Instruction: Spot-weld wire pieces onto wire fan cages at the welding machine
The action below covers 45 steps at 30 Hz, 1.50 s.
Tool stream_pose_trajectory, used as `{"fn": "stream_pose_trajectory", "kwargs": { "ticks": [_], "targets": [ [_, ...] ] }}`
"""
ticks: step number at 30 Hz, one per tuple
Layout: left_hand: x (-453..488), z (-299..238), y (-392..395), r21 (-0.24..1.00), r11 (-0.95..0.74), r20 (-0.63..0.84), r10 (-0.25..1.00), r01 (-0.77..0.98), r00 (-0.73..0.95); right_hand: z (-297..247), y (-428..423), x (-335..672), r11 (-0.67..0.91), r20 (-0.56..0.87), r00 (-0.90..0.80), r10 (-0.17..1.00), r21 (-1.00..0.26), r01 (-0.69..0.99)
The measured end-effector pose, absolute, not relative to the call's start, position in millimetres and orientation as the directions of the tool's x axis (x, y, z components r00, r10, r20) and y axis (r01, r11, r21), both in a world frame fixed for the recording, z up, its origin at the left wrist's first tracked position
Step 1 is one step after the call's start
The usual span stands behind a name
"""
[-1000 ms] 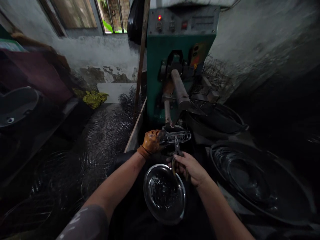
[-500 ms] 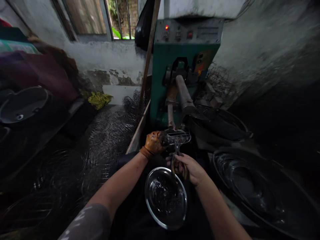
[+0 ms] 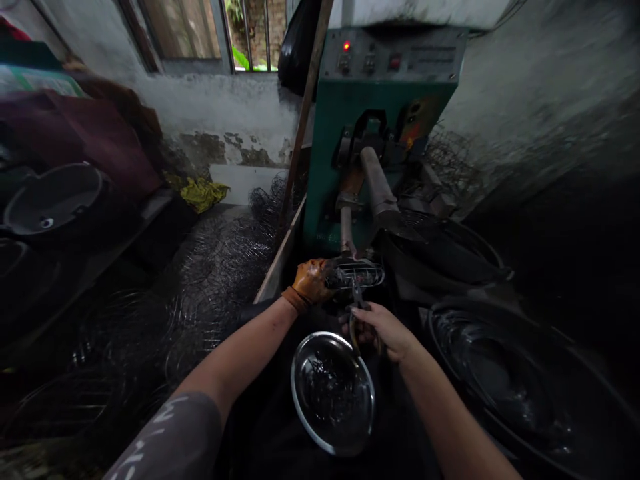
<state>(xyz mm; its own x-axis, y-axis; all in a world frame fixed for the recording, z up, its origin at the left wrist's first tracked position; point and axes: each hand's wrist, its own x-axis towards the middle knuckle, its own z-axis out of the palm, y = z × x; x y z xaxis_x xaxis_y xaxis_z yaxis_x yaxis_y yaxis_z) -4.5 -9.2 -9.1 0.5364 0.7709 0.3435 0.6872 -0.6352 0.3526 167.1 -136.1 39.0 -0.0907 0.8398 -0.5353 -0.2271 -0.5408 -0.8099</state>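
Observation:
My left hand (image 3: 311,283) wears an orange-brown glove and grips a small wire basket frame (image 3: 361,274), held just under the two metal arms of the green machine (image 3: 381,127). My right hand (image 3: 381,329) is bare and closed round the handles of a pair of pliers (image 3: 357,301), whose jaws point up at the wire frame's lower edge. Below both hands lies a shiny metal bowl (image 3: 333,393) with bits of dark wire in it.
Heaps of dark wire frames (image 3: 210,267) fill the floor at left. Large black tubs (image 3: 520,380) with wire rings stand at right. A wooden pole (image 3: 305,113) leans by the machine. A dark basin (image 3: 53,197) sits at far left, below a barred window (image 3: 210,30).
The view has shifted slightly down and left, so the machine appears further right. My right hand with the pliers has risen closer to the wire frame. My left hand keeps its grip.

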Motion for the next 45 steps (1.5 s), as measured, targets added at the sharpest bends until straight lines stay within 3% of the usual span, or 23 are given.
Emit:
{"fn": "stream_pose_trajectory", "kwargs": {
  "ticks": [21,34,39,41,45],
  "targets": [
    [11,11,-6,0.369,-0.534,0.261,0.845,0.761,0.466,49,-113,180,-0.559,-0.554,-0.074,0.829,-0.817,-0.144],
    [13,14,-8,0.368,-0.522,0.239,0.853,0.77,0.464,55,-112,171,-0.584,-0.588,-0.029,0.809,-0.795,-0.167],
    [-1,9,-18,0.363,-0.556,0.324,0.828,0.748,0.458,52,-131,172,-0.57,-0.58,-0.034,0.814,-0.785,-0.242],
    [-13,3,-22,0.383,-0.5,0.286,0.864,0.777,0.415,42,-155,191,-0.551,-0.564,-0.036,0.825,-0.788,-0.276],
    [-24,-10,-24,0.392,-0.284,0.088,0.958,0.875,0.272,-7,-225,262,-0.571,-0.635,0.233,0.737,-0.769,-0.289]
  ]
}}
